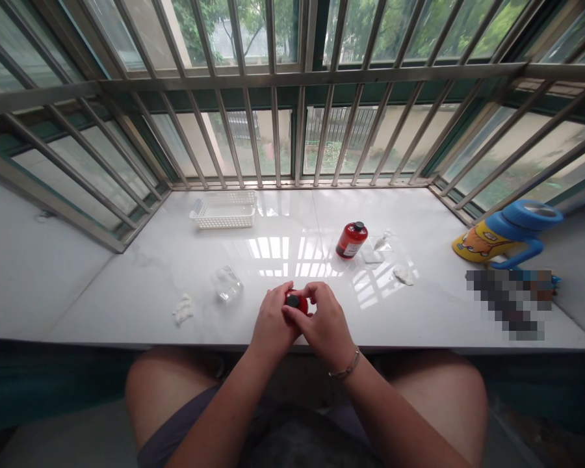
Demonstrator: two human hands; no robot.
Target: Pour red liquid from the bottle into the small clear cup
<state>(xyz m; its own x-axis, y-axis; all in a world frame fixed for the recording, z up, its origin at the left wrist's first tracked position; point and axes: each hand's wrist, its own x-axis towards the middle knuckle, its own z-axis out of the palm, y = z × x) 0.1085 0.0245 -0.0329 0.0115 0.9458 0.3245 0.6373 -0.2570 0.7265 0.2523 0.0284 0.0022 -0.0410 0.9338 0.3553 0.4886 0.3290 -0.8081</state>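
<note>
Close to the counter's front edge, a small red bottle [303, 301] with a black cap stands between my two hands. My left hand [277, 316] is wrapped round its left side. From the right, my right hand [324, 315] grips it, thumb and forefinger curled near the cap; the bottle's lower part is hidden by my hands. A second red bottle [351, 241] with a black cap and a label stands farther back, to the right. Left of my hands lies a clear plastic container [228, 285], with a crumpled white tissue [182, 310] beside it.
A white perforated basket [224, 211] sits at the back left. Right of the second bottle are small clear items [377, 247] and a white crumpled piece [403, 276]. A blue and yellow flask [507, 231] stands far right, near a blurred-out patch. Metal window bars [299, 136] border the white counter [127, 286].
</note>
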